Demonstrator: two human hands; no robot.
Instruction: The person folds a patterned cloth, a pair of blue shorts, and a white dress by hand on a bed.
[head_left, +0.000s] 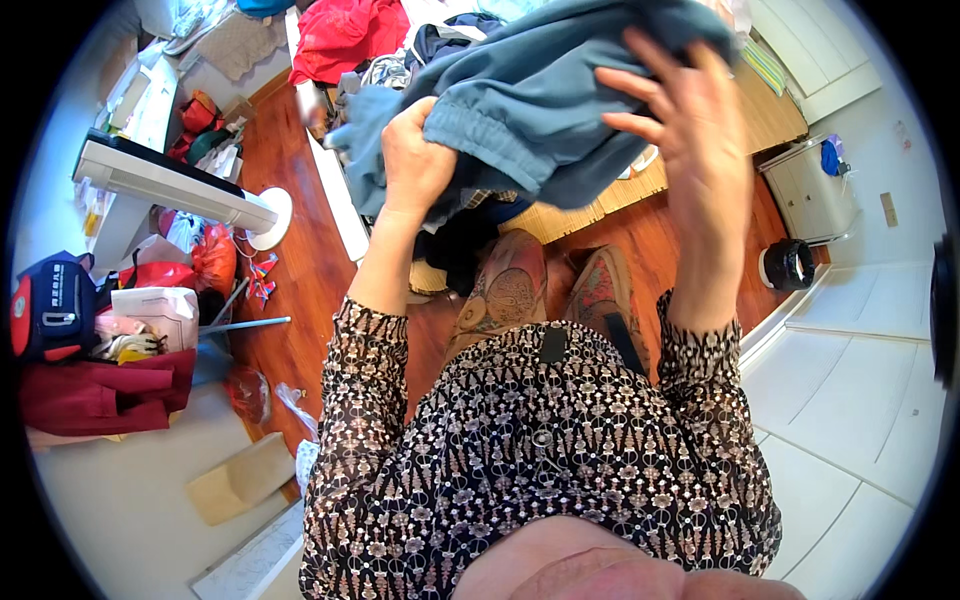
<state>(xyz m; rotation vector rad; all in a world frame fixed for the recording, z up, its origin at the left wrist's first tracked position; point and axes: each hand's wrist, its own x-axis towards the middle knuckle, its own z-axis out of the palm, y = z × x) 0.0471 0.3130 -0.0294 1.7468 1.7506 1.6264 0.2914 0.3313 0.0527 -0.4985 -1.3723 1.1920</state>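
Observation:
My left hand is closed on the gathered elastic waistband of a blue-grey garment, at its left end. The cloth hangs bunched and slightly blurred across the upper middle of the view. To the right, my right hand has its fingers spread over the right part of the garment; whether a fingertip touches the cloth is hard to tell. Behind and below it, dark clothing hangs over the edge of a surface with a woven bamboo mat. A red garment lies in the pile at the upper left.
A white tower fan leans into view at left, with a round base. Bags, including a dark blue backpack, crowd the left side. A lined waste bin and a small cabinet are at right.

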